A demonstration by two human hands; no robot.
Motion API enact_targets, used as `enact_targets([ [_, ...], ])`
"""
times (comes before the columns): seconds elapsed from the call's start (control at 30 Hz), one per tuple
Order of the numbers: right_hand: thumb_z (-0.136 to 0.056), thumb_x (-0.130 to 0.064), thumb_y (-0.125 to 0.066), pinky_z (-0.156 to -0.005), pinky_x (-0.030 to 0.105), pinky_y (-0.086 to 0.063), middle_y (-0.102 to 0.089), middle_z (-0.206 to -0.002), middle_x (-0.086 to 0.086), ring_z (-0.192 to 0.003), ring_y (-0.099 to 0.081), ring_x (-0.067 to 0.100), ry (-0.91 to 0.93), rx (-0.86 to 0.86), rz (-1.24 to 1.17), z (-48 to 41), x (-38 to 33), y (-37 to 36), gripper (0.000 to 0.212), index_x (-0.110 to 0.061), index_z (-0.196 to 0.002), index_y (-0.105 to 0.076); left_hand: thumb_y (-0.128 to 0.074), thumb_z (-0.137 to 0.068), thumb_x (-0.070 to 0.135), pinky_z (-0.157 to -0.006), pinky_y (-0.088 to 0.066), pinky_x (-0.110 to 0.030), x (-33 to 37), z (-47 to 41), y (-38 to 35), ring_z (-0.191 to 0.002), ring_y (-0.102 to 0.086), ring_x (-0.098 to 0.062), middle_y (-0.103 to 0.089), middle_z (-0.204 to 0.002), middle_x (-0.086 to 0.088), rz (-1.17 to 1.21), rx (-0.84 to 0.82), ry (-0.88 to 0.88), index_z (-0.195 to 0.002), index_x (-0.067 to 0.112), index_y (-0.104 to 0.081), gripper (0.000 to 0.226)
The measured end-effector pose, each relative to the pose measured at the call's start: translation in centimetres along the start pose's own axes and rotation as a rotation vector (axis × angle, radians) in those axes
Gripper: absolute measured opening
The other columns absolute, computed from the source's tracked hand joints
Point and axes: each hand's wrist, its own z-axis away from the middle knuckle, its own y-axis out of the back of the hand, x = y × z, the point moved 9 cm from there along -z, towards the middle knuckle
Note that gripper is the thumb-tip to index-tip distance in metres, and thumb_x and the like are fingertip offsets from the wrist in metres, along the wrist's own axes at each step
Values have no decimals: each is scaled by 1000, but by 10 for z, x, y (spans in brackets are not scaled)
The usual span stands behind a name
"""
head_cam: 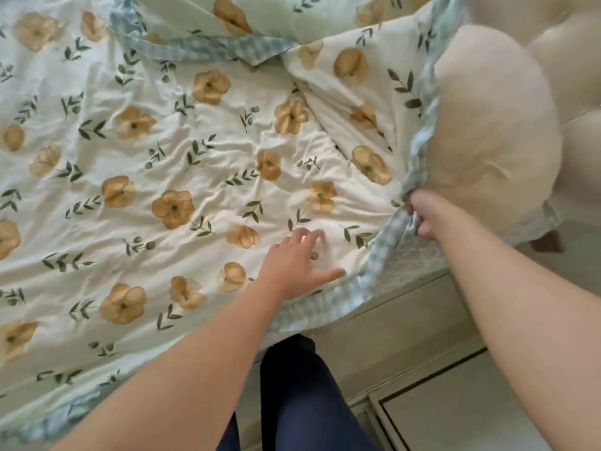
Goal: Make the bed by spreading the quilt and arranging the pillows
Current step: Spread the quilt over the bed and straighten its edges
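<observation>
A white quilt (182, 151) printed with tan flowers and green sprigs, edged in blue check, covers most of the bed and is wrinkled. My left hand (299, 258) lies flat on it near the bed's corner, fingers spread. My right hand (426, 218) grips the bunched blue checked edge of the quilt at the right side, lifting it a little. A cream round pillow (491, 125) sits just beyond that hand, against the headboard. A pillow in matching floral fabric (227, 17) lies at the top, partly cut off by the frame.
A cream tufted headboard (566, 60) rises at the right. The pale bed frame side (406, 330) and light floor (471, 415) lie below the quilt's corner. My dark-trousered legs (299, 395) stand close against the bed.
</observation>
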Motion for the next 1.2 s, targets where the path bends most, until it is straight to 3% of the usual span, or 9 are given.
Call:
enact_targets([
  [0.13, -87, 4, -30, -38, 20, -42, -38, -73, 4, -53, -44, 19, -41, -108, -178, 5, 17, -24, 27, -12, -71, -44, -53, -62, 87, -101, -41, -43, 27, -7, -18, -126, -44, -25, -34, -145, -4, -48, -29, -40, -150, 27, -11, 114],
  [0.23, -98, -12, -33, -88, 40, -53, -68, -96, 12, -88, -67, 24, -80, -480, -422, 20, 19, -59, 33, -8, -97, -65, -76, -70, 46, -89, -44, -36, 34, -12, -20, -117, -44, -28, -38, -133, -8, 0, 81, 40, -145, 17, -19, 99],
  [0.4, -97, -2, -29, -122, 29, -9, -48, -141, 0, -140, -32, 13, -75, -479, -500, 13, 11, -39, 45, -15, -133, -54, -59, -78, 2, -57, -32, -31, 46, -22, 2, -77, -55, -24, -58, -90, -1, -30, 197, 58, -107, 19, -51, 35],
  [0.5, -79, 11, -46, -112, 39, -36, -64, -126, 12, -125, -55, 21, -26, -456, -539, 4, 15, 10, 46, -14, -112, -67, -56, -75, -1, -53, -30, -29, 64, -19, -2, -71, -55, -24, -48, -76, 3, -122, 144, -78, -106, 20, -53, 38],
  [0.57, -81, 11, -46, -76, 43, -60, -74, -100, 14, -90, -72, 27, -42, -462, -419, 7, 26, 33, 42, -11, -109, -68, -55, -76, 1, -55, -36, -30, 72, -15, -16, -73, -54, -22, -51, -81, 3, -117, 71, -143, -112, 21, -52, 42],
  [0.8, -92, 10, -47, -82, 37, -55, -63, -106, 17, -95, -62, 29, 40, -11, 221, -7, 28, 50, 40, 3, -131, -50, -62, -84, 17, -80, -47, -34, 61, -20, -90, -109, -53, -26, -40, -137, -3, -30, -503, -37, -138, 29, -42, 59],
  [0.9, -101, -11, -38, -97, 35, -42, -54, -130, 21, -121, -52, 32, 145, 211, 332, 3, 6, 48, 32, -1, -129, -50, -57, -90, 15, -91, -50, -34, 62, -43, -62, -109, -57, -20, -55, -131, 0, 198, -345, 19, -129, 26, -55, 40],
  [1.03, -91, -10, -49, -66, 10, -42, -56, -75, -12, -72, -58, 7, 670, 583, -40, 40, -40, 74, 17, -21, -78, -52, -49, -93, 17, -74, -55, -34, 45, -69, 1, -94, -60, -15, -60, -113, 5, 438, -67, 126, -117, 23, -60, 27],
  [1.2, -82, -1, -44, -68, 7, -40, -58, -83, -12, -76, -54, 8, 1034, 648, -18, 80, -137, 65, 25, -16, -96, -59, -50, -94, 17, -72, -53, -27, 27, -91, 73, -96, -59, -10, -56, -121, 2, 628, 171, 112, -127, 22, -53, 34],
])
